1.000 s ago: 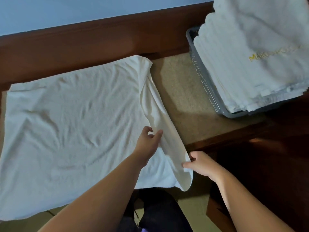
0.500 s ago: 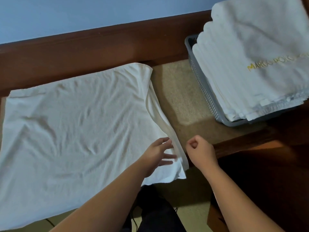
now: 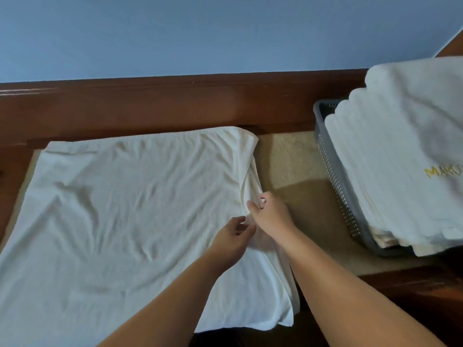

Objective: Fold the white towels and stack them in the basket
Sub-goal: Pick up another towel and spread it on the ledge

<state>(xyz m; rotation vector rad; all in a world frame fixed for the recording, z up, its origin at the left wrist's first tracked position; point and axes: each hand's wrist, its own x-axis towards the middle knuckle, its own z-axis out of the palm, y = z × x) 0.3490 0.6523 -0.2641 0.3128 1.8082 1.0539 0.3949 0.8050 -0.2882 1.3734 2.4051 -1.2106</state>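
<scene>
Nearest the camera, two bare forearms reached forward over a large, wrinkled white terry towel [image 3: 120, 221] that lay spread across a tan padded surface [image 3: 288, 159] framed in dark wood. The left hand [image 3: 234, 237] rested on the towel near its right side, fingers loosely curled; whether it pinched any cloth could not be told. Just beyond it, the right hand [image 3: 269, 212] pinched a raised ridge of the towel's right edge between thumb and fingers. That edge was bunched and partly turned over, so the fold on this towel appeared only begun. Farther off to the right, well apart from the spread towel, a grey perforated plastic basket [image 3: 335, 176] held a tall stack of folded white towels [image 3: 400, 159], the top one bearing gold embroidered letters, suggesting much of the task was done. Behind ran a dark wooden rail [image 3: 175, 103] and a pale blue wall [image 3: 200, 33].
</scene>
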